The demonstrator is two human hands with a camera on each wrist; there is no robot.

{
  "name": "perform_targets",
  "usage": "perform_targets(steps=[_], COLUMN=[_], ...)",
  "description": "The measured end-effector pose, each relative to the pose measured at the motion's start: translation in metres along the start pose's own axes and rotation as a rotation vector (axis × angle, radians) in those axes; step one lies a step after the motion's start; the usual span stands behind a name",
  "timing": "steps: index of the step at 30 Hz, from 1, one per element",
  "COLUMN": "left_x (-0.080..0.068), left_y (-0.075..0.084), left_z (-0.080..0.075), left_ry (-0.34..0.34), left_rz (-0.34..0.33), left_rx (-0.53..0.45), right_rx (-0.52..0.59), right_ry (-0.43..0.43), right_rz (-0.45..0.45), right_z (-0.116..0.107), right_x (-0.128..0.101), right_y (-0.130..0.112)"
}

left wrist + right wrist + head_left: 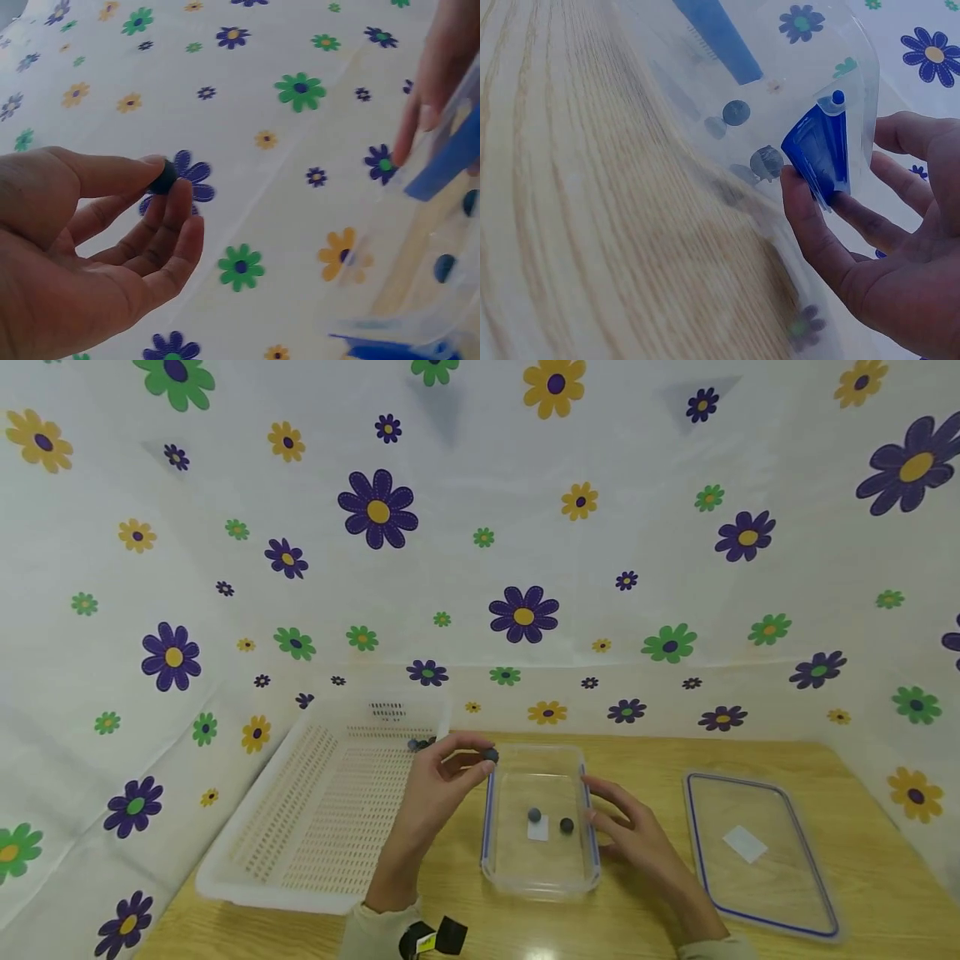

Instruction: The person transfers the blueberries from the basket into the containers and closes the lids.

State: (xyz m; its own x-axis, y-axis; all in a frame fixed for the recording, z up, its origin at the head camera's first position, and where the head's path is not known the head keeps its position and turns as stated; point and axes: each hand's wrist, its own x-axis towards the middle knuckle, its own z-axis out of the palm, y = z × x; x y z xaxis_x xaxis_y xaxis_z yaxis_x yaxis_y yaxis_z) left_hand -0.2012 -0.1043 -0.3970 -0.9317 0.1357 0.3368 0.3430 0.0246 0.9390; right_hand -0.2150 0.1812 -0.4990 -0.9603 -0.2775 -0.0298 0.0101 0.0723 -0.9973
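My left hand (438, 789) pinches a small dark blue ball (491, 755) between thumb and fingertips, above the far left corner of a clear plastic container (542, 887). In the left wrist view the same ball (163, 178) shows at the fingertips. Two similar balls lie inside the container: a greyish one (534, 815) by a white label and a darker one (567, 826) to its right. Against the container's right wall, my right hand (633, 835) holds the side with bent fingers around a blue clasp (819, 154).
To the left stands a white perforated basket (262, 893), with several dark balls (422, 744) in its far right corner. A clear lid (765, 827) with a blue seal lies flat on the wooden table (630, 927) at right. Flower-patterned sheeting (465, 560) rises behind.
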Motion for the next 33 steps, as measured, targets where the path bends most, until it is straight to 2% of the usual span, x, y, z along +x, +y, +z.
perform_targets(steps=[4, 9, 14, 16, 21, 25, 33], left_x=[-0.001, -0.001, 0.000, -0.001, -0.003, -0.003, 0.000], left_y=[-0.013, -0.034, -0.052, -0.057, -0.069, -0.074, -0.077], left_z=[0.017, 0.036, 0.046, 0.048, 0.053, 0.056, 0.057], left_ry=[0.033, 0.039, 0.053, 0.036, -0.033, -0.049, -0.082], left_rz=[-0.010, -0.028, -0.035, -0.042, -0.043, -0.029, -0.010], left_rx=[-0.030, -0.075, -0.116, -0.118, -0.039, 0.034, 0.087], right_rx=[-0.005, -0.007, 0.000, 0.003, -0.003, -0.012, -0.009], right_ry=[0.001, 0.002, -0.008, -0.011, -0.009, -0.002, 0.002], right_rz=[0.001, 0.024, 0.017, 0.014, 0.018, 0.024, 0.027], right_z=[0.001, 0.003, 0.003, 0.002, 0.000, -0.001, -0.003], right_x=[0.000, 0.002, 0.002, 0.002, 0.001, 0.001, 0.002], right_y=[-0.001, 0.000, 0.002, 0.002, -0.001, -0.001, -0.001])
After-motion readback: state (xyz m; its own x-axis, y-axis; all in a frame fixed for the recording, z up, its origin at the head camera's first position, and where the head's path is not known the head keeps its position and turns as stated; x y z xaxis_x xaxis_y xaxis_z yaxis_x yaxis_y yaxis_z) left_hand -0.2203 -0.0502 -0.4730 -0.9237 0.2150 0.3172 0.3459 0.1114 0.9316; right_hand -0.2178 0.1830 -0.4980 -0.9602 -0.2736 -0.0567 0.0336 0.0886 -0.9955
